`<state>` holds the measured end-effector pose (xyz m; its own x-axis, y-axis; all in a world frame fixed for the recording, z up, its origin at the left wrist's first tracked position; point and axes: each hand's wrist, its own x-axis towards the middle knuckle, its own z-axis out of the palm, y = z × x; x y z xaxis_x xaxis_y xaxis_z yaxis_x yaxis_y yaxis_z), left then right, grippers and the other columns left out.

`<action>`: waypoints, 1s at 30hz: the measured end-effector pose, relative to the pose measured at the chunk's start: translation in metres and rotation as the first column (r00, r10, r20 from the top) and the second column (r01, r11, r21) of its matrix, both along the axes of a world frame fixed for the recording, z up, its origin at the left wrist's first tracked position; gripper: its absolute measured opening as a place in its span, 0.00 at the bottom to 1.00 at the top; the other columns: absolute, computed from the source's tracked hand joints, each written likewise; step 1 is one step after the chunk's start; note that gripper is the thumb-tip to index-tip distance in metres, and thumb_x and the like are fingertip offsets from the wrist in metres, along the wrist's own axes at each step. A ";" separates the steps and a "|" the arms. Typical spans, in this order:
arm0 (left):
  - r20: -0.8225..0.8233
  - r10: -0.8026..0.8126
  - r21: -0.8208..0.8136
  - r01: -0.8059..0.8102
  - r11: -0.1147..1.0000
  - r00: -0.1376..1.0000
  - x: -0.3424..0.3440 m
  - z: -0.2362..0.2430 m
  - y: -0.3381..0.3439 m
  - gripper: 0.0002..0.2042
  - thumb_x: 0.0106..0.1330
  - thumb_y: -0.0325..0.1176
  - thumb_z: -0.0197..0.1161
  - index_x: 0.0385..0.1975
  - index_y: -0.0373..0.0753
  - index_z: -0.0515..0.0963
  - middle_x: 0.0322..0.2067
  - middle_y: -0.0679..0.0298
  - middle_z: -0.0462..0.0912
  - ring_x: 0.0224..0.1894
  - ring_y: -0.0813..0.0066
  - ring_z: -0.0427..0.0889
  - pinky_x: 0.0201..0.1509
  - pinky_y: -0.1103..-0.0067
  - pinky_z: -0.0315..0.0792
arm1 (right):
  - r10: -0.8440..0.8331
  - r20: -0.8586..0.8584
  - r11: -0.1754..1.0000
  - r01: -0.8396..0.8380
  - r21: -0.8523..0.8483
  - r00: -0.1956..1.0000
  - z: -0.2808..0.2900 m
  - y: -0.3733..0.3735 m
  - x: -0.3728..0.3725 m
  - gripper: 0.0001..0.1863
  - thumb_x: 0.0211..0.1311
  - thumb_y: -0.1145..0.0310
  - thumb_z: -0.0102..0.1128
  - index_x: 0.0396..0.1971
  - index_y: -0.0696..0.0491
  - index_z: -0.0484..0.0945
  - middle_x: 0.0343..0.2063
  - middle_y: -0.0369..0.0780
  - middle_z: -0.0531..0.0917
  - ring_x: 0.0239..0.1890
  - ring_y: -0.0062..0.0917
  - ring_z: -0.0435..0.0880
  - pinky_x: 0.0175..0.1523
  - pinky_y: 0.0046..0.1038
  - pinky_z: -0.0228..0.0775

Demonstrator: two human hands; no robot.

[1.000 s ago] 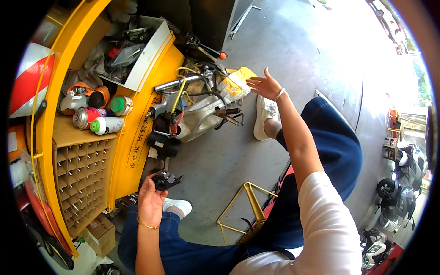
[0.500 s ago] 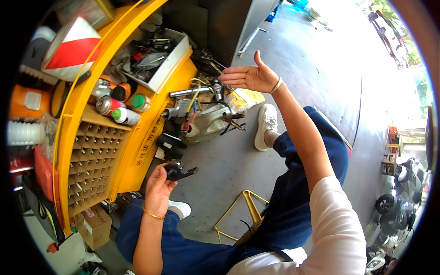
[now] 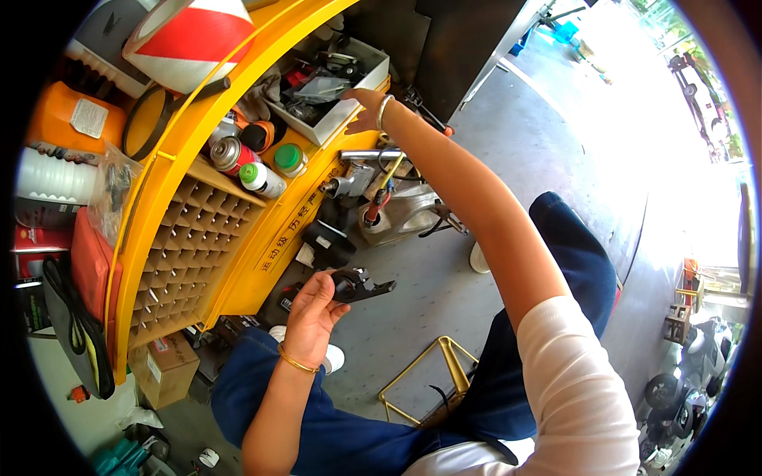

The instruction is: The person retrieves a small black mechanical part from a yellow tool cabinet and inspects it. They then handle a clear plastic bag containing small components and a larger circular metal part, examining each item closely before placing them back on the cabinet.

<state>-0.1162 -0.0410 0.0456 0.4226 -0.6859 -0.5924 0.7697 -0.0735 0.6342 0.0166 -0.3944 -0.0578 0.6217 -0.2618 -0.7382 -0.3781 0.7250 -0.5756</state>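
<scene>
My left hand (image 3: 311, 311) holds a small black metal part (image 3: 357, 285) above my knee, fingers wrapped around its near end. My right hand (image 3: 363, 109) reaches out to the rim of a white parts tray (image 3: 353, 94) that sits on the yellow cabinet (image 3: 238, 238). Its fingers rest at the tray's edge; whether they grip anything is hidden. The tray holds several dark tools and rags.
Spray cans (image 3: 262, 163) lie on the cabinet above a grid of small pigeonholes (image 3: 186, 262). A grey engine part (image 3: 397, 214) with a red-handled tool lies on the concrete floor. A yellow wire frame (image 3: 429, 373) stands by my legs. Scooters (image 3: 690, 373) are parked at right.
My right hand has swung left from open air to the white tray's rim. My head has turned left toward the cabinet. The left hand keeps the black part and has risen slightly.
</scene>
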 end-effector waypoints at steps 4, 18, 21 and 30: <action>0.011 0.012 0.004 -0.012 1.000 1.000 0.000 0.001 0.006 0.13 0.65 0.42 0.54 0.42 0.41 0.73 0.36 0.70 0.78 0.35 0.85 0.75 0.39 0.86 0.69 | 0.046 -0.013 0.999 -0.046 0.018 0.999 -0.023 -0.005 0.026 0.31 0.55 0.65 0.57 0.57 0.51 0.55 0.60 0.56 0.53 0.56 0.52 0.65 0.53 0.50 0.68; -0.022 0.017 0.054 -0.016 0.998 1.000 -0.003 -0.013 0.001 0.15 0.66 0.40 0.52 0.47 0.39 0.69 0.38 0.66 0.77 0.36 0.80 0.76 0.38 0.81 0.74 | 0.577 -0.630 -0.406 -0.487 -0.773 0.520 -0.033 -0.022 0.032 0.30 0.43 0.71 0.69 0.50 0.54 0.68 0.54 0.39 0.68 0.52 0.35 0.73 0.55 0.27 0.71; -0.026 0.014 0.058 -0.013 0.998 1.000 -0.004 -0.014 -0.004 0.14 0.66 0.40 0.53 0.46 0.39 0.70 0.38 0.67 0.77 0.36 0.82 0.75 0.40 0.83 0.71 | 0.584 -0.184 0.472 -0.514 -0.716 0.791 -0.038 -0.016 0.037 0.20 0.53 0.70 0.59 0.47 0.55 0.69 0.52 0.48 0.68 0.52 0.41 0.72 0.47 0.33 0.77; -0.015 -0.007 0.049 0.008 0.999 1.000 -0.003 -0.008 -0.015 0.14 0.66 0.41 0.52 0.45 0.39 0.71 0.37 0.68 0.78 0.36 0.84 0.75 0.41 0.85 0.69 | 0.474 -0.054 0.758 -0.439 -0.482 0.879 -0.028 -0.012 0.013 0.34 0.50 0.59 0.64 0.54 0.60 0.61 0.54 0.53 0.66 0.50 0.43 0.74 0.51 0.36 0.72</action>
